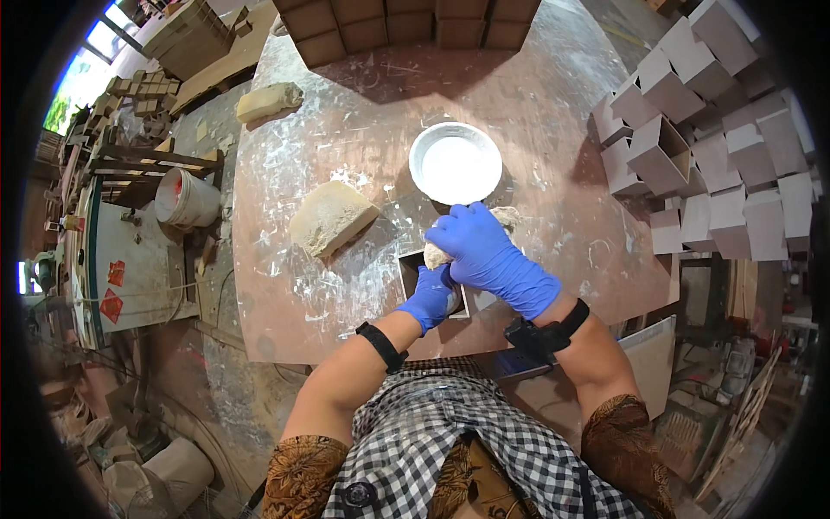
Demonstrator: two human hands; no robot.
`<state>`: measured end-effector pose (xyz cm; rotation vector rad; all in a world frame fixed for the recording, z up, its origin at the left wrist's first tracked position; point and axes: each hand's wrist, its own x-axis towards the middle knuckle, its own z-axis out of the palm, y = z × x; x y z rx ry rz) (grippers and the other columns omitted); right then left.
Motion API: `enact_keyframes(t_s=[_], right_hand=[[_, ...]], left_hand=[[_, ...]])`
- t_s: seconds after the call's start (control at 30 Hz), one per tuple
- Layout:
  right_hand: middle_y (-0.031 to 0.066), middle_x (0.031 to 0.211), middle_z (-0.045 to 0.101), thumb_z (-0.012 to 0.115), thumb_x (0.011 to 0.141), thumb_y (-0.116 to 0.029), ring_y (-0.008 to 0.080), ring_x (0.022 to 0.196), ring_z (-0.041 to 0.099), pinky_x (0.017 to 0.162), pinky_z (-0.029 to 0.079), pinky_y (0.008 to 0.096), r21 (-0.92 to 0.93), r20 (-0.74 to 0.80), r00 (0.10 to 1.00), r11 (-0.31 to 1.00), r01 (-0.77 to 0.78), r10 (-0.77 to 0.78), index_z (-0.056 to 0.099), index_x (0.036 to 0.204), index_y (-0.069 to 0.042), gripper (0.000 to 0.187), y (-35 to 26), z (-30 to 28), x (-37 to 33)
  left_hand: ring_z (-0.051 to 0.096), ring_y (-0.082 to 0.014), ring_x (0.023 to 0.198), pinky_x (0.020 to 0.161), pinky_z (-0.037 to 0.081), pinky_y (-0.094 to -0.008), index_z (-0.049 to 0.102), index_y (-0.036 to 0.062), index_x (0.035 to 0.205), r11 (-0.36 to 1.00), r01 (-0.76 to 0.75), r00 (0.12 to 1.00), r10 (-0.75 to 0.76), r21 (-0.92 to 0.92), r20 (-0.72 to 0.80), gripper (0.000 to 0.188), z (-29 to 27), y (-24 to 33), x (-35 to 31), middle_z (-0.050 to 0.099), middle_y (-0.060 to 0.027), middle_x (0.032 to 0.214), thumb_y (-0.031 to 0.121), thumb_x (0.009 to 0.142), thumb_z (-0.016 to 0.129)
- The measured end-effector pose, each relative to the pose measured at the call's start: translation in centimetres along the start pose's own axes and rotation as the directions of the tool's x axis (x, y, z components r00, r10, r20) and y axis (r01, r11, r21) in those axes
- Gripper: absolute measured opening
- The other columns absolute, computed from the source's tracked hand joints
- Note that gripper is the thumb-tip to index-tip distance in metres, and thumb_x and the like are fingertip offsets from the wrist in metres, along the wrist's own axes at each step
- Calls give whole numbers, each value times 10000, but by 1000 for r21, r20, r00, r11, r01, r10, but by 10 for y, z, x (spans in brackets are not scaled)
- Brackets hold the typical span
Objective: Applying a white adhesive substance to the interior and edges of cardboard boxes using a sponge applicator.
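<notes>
Both my hands wear blue gloves and meet over a small open box [408, 270] near the table's front edge. My left hand [429, 298] is closed at the box, thumb up, its other fingers mostly hidden within the opening. My right hand [480, 251] is bent round a pale, rough sponge piece [435, 257], which shows beside its fingertips just above the box. A white bowl [456, 164] with white contents stands just beyond my right hand. Behind that hand another pale, rough lump [504, 218] is partly hidden. Left of the bowl lies a larger cream sponge block [333, 216].
A second cream block [269, 103] lies at the table's far left. Brown boxes [406, 26] are stacked at the far edge, and several pale open boxes [661, 156] are piled on the right. A white bucket [186, 201] stands left of the table [285, 320].
</notes>
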<state>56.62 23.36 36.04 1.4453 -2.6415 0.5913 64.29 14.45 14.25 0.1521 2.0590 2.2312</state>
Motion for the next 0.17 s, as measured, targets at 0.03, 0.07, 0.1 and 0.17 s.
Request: enact_keyframes(t_s=[0.03, 0.07, 0.1, 0.17], right_hand=[[60, 721, 541, 626, 590, -124, 231, 751, 513, 689, 379, 363, -50, 125, 992, 998, 33, -26, 591, 785, -102, 199, 3, 4, 2], [60, 721, 541, 625, 590, -124, 231, 751, 513, 689, 379, 363, -54, 128, 992, 998, 26, -19, 591, 785, -102, 199, 3, 5, -2], [62, 740, 539, 623, 578, -123, 239, 749, 506, 684, 377, 369, -100, 157, 985, 992, 81, -64, 593, 821, -107, 246, -3, 7, -9], [65, 759, 536, 621, 565, -123, 247, 747, 499, 678, 375, 375, -163, 192, 977, 979, 121, -89, 595, 858, -112, 295, -9, 2, -24]], left_hand=[[539, -234, 1020, 868, 406, -340, 574, 119, 1062, 1000, 1, 1000, -1, -4, 5, 268, 0, 15, 1, 574, -95, 1093, 198, 809, 529], [520, -240, 1049, 869, 405, -343, 575, 127, 1065, 832, -152, 988, 118, 533, 97, 298, -1, 31, 1, 566, -98, 1111, 225, 783, 558], [501, -246, 1077, 870, 404, -345, 576, 136, 1068, 379, -272, 960, 165, 884, 224, 332, -4, 57, -1, 559, -102, 1129, 252, 758, 588], [492, -271, 1087, 873, 401, -362, 570, 139, 1083, 503, -142, 959, -144, 852, 245, 375, -1, 106, 10, 546, -117, 1150, 248, 727, 617]])
